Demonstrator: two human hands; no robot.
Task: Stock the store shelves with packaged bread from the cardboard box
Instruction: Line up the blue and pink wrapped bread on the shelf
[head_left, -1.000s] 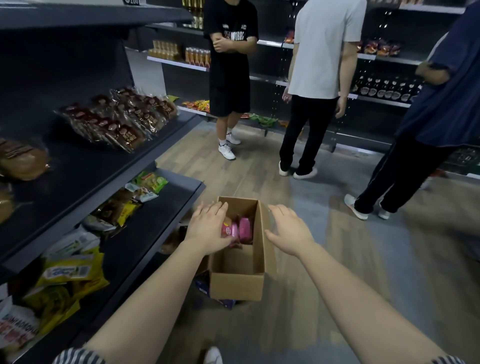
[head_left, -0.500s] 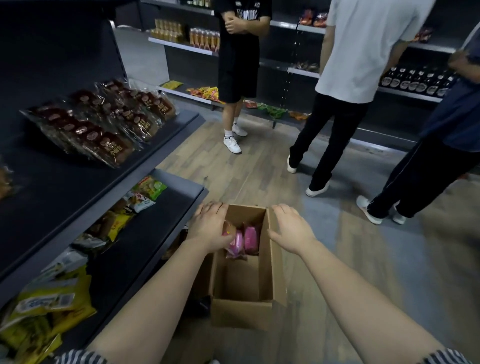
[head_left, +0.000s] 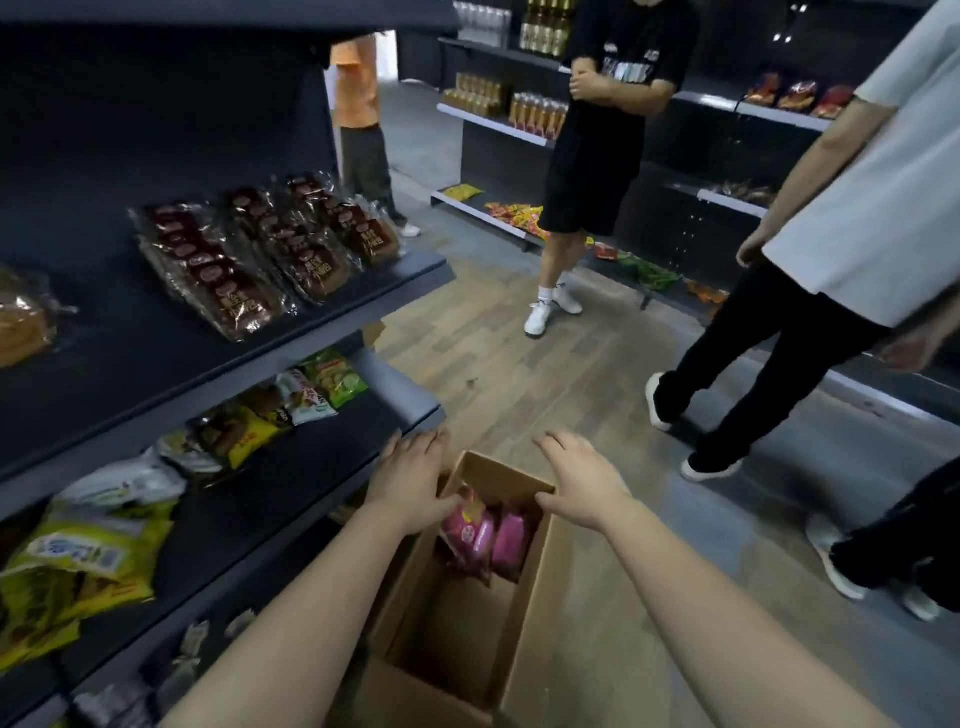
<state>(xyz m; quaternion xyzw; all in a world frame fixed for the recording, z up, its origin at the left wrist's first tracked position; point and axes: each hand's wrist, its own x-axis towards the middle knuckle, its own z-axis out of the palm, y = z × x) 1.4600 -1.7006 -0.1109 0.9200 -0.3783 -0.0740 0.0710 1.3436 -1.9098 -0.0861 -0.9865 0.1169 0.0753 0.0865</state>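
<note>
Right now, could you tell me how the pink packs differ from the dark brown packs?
The pink packs have opaque pink wrappers; the dark brown packs sit in clear film with dark red labels. The pink packs stand on end at the far end of the cardboard box; the dark brown packs lie flat, overlapping, on the upper shelf. Only a few pink packs show, against many dark brown packs. Both are plastic-wrapped.

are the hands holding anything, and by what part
Nothing is plainly held. The left hand and right hand spread open over the side walls of the cardboard box, no grip on the pink bread packs; contact with the cardboard cannot be told.
</note>
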